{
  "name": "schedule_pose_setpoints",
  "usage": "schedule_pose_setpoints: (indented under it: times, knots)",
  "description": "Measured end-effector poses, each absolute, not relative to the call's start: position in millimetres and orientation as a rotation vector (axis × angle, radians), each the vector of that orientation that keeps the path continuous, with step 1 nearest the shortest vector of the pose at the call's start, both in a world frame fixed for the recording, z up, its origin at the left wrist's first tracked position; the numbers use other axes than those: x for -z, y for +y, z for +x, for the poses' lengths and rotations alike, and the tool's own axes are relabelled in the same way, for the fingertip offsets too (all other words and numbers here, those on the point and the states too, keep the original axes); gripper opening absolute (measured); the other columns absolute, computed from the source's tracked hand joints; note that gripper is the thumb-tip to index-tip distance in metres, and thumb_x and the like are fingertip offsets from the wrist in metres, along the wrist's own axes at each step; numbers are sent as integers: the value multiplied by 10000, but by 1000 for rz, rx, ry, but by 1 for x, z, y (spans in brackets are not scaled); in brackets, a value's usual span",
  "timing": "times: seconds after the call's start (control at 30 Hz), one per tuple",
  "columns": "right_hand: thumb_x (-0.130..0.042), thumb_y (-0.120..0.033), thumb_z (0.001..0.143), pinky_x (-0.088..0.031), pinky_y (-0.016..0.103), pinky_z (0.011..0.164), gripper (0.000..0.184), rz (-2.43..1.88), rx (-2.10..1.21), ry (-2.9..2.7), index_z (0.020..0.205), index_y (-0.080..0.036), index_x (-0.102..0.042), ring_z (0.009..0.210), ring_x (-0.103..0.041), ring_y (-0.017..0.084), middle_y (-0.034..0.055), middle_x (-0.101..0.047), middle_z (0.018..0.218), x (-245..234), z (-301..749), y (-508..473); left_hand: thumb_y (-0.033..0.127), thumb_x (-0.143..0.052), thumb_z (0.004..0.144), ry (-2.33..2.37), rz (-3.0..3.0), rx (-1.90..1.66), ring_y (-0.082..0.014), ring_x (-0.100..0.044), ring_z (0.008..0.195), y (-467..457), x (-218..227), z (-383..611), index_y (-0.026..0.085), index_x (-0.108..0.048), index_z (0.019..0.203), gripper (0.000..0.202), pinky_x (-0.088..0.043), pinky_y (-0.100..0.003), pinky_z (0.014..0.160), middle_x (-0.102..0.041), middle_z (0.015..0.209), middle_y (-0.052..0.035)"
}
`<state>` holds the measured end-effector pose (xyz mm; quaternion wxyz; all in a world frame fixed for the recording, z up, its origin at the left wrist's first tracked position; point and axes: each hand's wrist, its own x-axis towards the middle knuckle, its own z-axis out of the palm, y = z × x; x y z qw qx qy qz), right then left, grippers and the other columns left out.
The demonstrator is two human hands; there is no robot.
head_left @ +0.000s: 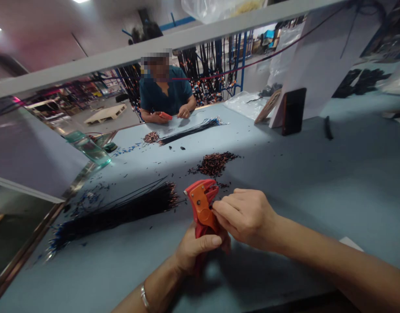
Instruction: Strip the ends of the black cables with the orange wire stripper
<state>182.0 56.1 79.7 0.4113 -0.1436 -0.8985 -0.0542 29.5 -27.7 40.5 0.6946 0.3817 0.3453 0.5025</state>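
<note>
My left hand [200, 248] is wrapped round the handles of a red and orange wire stripper [201, 202], its jaws pointing up and away from me. Close against the tool's right side, my right hand [247, 215] is closed with thumb and fingers pinched together. Whatever those fingertips hold is too small and hidden to make out. Left of the stripper lies a thick bundle of black wires [121, 213], with coppery ends at the right and blue ends at the left. Just beyond the jaws is a pile of short black and copper pieces [216, 164].
Across the table [349, 187] a person [165, 93] holds a red tool beside a second wire bundle [193, 130]. A greenish clear container [89, 148] stands at the left edge. A dark phone [293, 111] leans on the white post at right. A beam [121, 52] crosses overhead.
</note>
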Motion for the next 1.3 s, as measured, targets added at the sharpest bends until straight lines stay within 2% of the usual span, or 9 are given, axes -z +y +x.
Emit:
schedule_pose_setpoints:
  times: [0.17,0.23,0.4,0.57,0.8,0.97,1.03,1.17,1.3]
  knots:
    - [-483,-168,905,-301,264,515,256,-451,-60,-2255,676,-175,-598,458,-420,95,-34,-568,533,-82,186,60,328,-752,682,722,773,-1183,-164,-557,629,-27,-43,32,137,-602,783,263,-480,-323,619,-546,666,-16]
    - [-518,-197,887,-310,238,504,216,-517,-253,-2238,692,-172,-606,452,-421,81,-39,-567,531,-84,188,64,295,-743,682,704,716,-1246,-156,-548,624,-26,-45,33,148,-604,884,286,-485,-336,631,-543,684,-2]
    - [-581,-237,839,-297,178,453,171,-704,-986,-2223,697,-158,-634,444,-386,56,-68,-487,484,-90,189,73,287,-654,720,666,646,-1393,-144,-529,621,-22,-52,30,151,-604,1122,428,-469,-350,691,-564,695,4]
    - [-592,-204,802,-301,173,459,150,-756,-1265,-2197,670,-149,-636,485,-398,62,-49,-524,532,-86,185,76,293,-644,707,622,616,-1378,-145,-532,614,-22,-54,28,157,-611,1178,490,-470,-349,686,-591,691,0]
    - [-599,-263,835,-322,179,471,198,-722,-1389,-2189,682,-144,-638,512,-430,73,-28,-556,567,-84,185,77,306,-644,707,615,682,-1362,-149,-548,615,-23,-53,29,150,-674,1054,382,-486,-347,655,-654,757,-41]
    - [-550,-236,837,-374,180,450,157,-685,-1534,-2214,853,-160,-687,489,-473,78,-29,-579,616,-82,191,89,293,-631,717,655,677,-1400,-138,-572,633,-23,-53,27,149,-699,1028,350,-483,-360,709,-694,919,-70]
    - [-559,-245,821,-384,184,452,153,-682,-1528,-2232,833,-161,-687,497,-485,85,-36,-557,595,-82,193,95,296,-634,714,676,667,-1402,-145,-569,631,-22,-53,26,146,-698,1026,352,-486,-368,700,-693,914,-74]
    - [-573,-257,795,-367,193,481,158,-707,-1339,-2272,711,-159,-664,517,-474,86,-39,-542,563,-88,197,100,298,-647,715,666,642,-1390,-151,-561,630,-21,-53,25,139,-694,1005,334,-484,-359,657,-688,876,-73]
    - [-554,-216,815,-325,195,466,156,-739,-927,-2169,697,-162,-640,483,-429,71,-46,-538,542,-94,198,93,284,-663,720,636,641,-1406,-137,-538,601,-21,-52,28,132,-675,1018,335,-467,-337,657,-644,723,-34]
